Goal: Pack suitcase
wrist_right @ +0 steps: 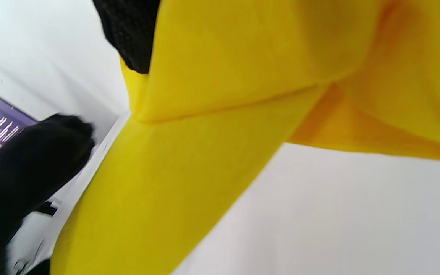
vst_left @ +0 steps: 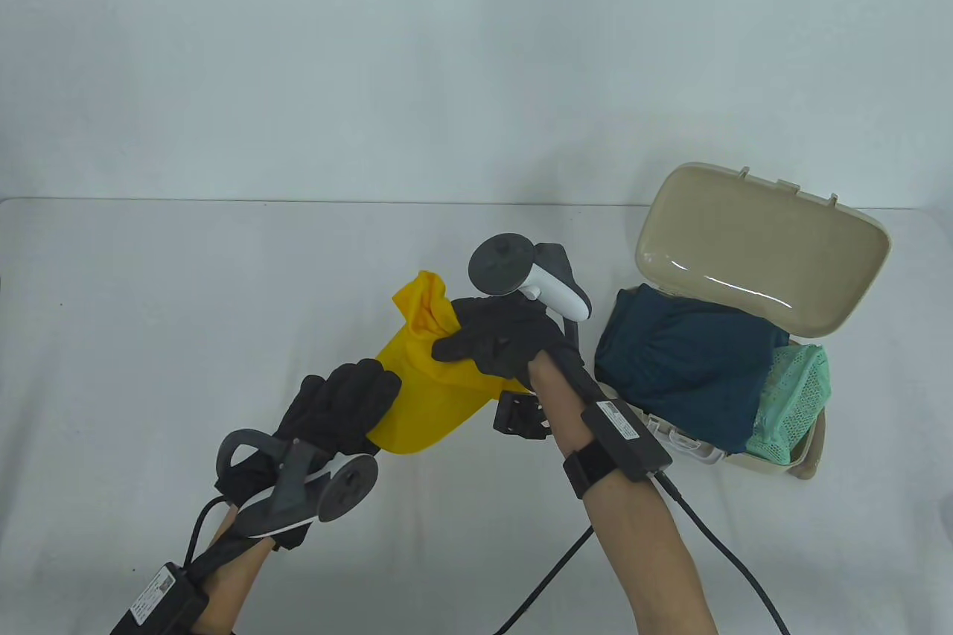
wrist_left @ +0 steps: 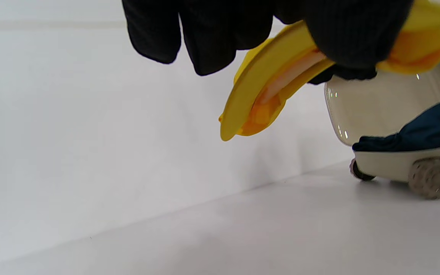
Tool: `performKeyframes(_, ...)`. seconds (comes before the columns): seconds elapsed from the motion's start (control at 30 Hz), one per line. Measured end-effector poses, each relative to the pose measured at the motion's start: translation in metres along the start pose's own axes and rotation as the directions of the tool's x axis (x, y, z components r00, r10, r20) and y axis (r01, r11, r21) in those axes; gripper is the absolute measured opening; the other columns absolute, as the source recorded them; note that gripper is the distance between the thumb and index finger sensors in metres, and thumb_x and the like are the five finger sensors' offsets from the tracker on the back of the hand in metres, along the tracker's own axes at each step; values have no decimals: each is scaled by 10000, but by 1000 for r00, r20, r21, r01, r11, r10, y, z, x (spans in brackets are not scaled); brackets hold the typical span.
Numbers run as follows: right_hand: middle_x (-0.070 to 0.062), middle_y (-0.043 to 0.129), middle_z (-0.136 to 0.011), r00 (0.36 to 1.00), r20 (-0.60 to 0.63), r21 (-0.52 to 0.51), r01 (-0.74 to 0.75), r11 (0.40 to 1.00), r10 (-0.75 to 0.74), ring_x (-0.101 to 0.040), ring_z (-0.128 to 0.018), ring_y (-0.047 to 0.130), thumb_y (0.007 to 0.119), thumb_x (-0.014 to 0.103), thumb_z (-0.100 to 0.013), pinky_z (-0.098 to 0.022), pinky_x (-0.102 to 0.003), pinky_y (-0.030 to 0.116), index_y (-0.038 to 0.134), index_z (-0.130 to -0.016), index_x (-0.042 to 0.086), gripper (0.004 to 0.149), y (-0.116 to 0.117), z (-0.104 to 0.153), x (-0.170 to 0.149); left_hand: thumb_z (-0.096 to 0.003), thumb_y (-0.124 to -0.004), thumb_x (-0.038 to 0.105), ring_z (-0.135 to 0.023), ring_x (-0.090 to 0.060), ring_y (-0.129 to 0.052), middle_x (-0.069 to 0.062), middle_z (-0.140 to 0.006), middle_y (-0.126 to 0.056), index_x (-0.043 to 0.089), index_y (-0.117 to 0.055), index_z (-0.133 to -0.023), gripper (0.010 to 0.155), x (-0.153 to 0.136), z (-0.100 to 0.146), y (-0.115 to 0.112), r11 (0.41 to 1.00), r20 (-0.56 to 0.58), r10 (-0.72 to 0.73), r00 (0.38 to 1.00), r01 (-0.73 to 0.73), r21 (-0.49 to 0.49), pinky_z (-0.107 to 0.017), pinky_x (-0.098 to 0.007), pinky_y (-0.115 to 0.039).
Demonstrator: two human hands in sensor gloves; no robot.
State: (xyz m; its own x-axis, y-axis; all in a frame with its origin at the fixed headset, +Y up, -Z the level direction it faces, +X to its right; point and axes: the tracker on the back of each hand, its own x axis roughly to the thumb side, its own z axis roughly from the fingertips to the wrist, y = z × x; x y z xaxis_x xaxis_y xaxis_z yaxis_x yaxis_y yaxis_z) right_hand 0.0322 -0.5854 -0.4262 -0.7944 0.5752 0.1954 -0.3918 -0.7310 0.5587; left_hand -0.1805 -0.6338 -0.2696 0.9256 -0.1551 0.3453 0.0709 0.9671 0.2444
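Two gloved hands hold a yellow cap (vst_left: pixel 428 385) above the table (vst_left: pixel 149 337), just left of the open beige suitcase (vst_left: pixel 759 255). Its crown is bunched, its brim flat and stiff. The left hand (vst_left: pixel 339 404) grips the brim; the right hand (vst_left: pixel 499 341) clamps the crumpled crown. Inside the suitcase lie a navy garment (vst_left: pixel 685 367) and green mesh (vst_left: pixel 793 397). Only the left wrist view shows the brim's paler underside (wrist_left: pixel 277 82) and the suitcase's wheels (wrist_left: pixel 433 177). The right wrist view is mostly filled with yellow fabric (wrist_right: pixel 243 95).
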Motion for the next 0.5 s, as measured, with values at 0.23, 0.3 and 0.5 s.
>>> performKeyframes(0.23,-30,908,-806,997,16,-151,76,986,-75,-133,-577,1009,790,405,-512,-512,-403,862,542,-1058,54,695,1,10,-8,-495,-700,548,-1021,-343,-795,-125,-1167,-608,179,-431,-1156,803,-49,1,-2,793,-238,607,758,-599,115,-744,-477,-702)
performKeyframes(0.3,-26,904,-809,995,37,-172,99,980,-94,-129,-579,1008,786,408,-513,-515,-401,860,535,-1060,55,698,7,12,-7,-503,-699,545,-990,-396,-798,-183,-1150,-603,116,-414,-1157,833,-57,-2,-18,664,-312,727,612,-742,91,-714,-504,-713)
performKeyframes(0.5,-10,889,-823,987,92,-236,150,960,-131,-116,-598,1001,775,419,-519,-531,-390,856,513,-1065,70,698,28,20,-1,-526,-699,504,-904,-373,-890,-206,-1076,-678,7,-378,-1132,847,-64,-4,-60,139,-460,884,82,-986,93,-659,-469,-784)
